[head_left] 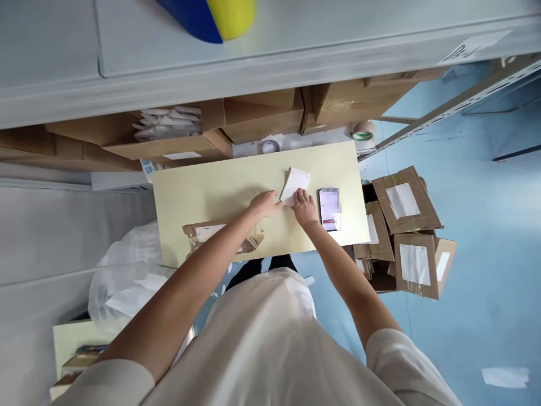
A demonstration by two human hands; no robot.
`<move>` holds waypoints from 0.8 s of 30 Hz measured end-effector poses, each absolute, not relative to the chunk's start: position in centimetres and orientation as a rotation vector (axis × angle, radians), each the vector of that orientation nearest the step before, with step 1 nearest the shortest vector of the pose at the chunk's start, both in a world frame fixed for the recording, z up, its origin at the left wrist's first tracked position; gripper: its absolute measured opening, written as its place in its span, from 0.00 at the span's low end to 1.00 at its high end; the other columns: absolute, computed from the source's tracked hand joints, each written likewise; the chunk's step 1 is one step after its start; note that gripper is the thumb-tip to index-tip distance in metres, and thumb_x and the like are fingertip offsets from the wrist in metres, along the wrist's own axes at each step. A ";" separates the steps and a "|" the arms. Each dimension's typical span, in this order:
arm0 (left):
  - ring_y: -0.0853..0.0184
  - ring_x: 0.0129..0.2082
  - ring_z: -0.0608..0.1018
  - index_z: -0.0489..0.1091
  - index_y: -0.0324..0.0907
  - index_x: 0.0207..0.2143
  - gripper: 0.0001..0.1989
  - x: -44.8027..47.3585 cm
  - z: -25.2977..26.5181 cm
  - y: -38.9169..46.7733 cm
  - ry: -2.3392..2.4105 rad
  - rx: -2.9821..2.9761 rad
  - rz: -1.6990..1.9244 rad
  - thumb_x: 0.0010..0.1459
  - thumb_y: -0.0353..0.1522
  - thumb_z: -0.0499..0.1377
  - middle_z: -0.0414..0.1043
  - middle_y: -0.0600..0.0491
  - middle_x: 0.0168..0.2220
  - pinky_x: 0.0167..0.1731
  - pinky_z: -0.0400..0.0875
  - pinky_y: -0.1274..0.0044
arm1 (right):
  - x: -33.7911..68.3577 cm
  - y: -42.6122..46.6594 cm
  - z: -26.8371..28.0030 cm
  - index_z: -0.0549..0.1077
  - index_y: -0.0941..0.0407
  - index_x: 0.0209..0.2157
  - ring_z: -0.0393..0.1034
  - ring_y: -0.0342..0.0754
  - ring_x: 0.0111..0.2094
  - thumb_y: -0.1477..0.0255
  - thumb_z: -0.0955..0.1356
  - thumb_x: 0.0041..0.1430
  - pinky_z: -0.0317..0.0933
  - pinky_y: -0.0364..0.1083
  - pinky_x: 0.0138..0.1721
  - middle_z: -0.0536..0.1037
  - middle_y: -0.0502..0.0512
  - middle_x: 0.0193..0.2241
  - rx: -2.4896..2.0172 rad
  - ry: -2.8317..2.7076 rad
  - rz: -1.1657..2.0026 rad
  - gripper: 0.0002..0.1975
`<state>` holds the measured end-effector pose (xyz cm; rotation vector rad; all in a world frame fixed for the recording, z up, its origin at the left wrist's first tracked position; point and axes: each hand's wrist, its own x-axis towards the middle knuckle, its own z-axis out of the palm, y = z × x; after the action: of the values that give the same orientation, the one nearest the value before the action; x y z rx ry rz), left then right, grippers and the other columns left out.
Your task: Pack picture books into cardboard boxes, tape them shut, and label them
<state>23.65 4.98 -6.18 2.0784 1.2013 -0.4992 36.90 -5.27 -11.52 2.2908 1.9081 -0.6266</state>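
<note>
A small stack of white paper slips lies at a slant on the cream-coloured table. My right hand grips its lower end, fingers on top of the paper. Just left of the stack is my left hand, its thumb and fingers slightly apart at the lower left corner; whether it touches the paper I cannot make out. Right of my right hand lies a phone with its screen lit. A flattened piece of brown cardboard with a white label and clear tape is partly hidden behind my left forearm.
Open cardboard boxes line the shelf behind the table, one holding white packets. Tape rolls sit beyond the far edge. Labelled cartons are piled on the floor at right. A clear plastic bag stands at left.
</note>
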 end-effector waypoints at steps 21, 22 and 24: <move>0.65 0.31 0.77 0.76 0.42 0.28 0.07 25.3 0.1 7.9 0.783 2.526 -0.027 0.56 0.31 0.59 0.77 0.52 0.28 0.47 0.64 0.68 | 41.6 -3.4 -5.4 0.72 0.58 0.36 0.70 0.54 0.38 0.45 0.61 0.57 0.61 0.49 0.39 0.77 0.62 0.33 2.624 2.425 -0.507 0.28; 0.65 0.30 0.76 0.76 0.42 0.27 0.06 24.9 0.6 8.6 0.827 2.481 0.022 0.54 0.34 0.61 0.76 0.53 0.27 0.42 0.65 0.71 | 42.0 -3.3 -5.1 0.72 0.58 0.41 0.70 0.56 0.41 0.43 0.63 0.54 0.62 0.51 0.42 0.77 0.63 0.38 2.701 2.473 -0.588 0.31; 0.67 0.27 0.74 0.75 0.42 0.25 0.08 24.0 1.3 10.1 0.926 2.387 0.089 0.50 0.38 0.64 0.73 0.56 0.23 0.33 0.65 0.74 | 42.4 -2.9 -4.9 0.70 0.57 0.48 0.69 0.57 0.48 0.42 0.63 0.52 0.63 0.53 0.47 0.76 0.64 0.46 2.776 2.572 -0.831 0.35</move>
<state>23.96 10.10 1.30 2.3867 0.9258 0.0891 42.43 -2.93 -4.91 2.7758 2.5717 -0.8306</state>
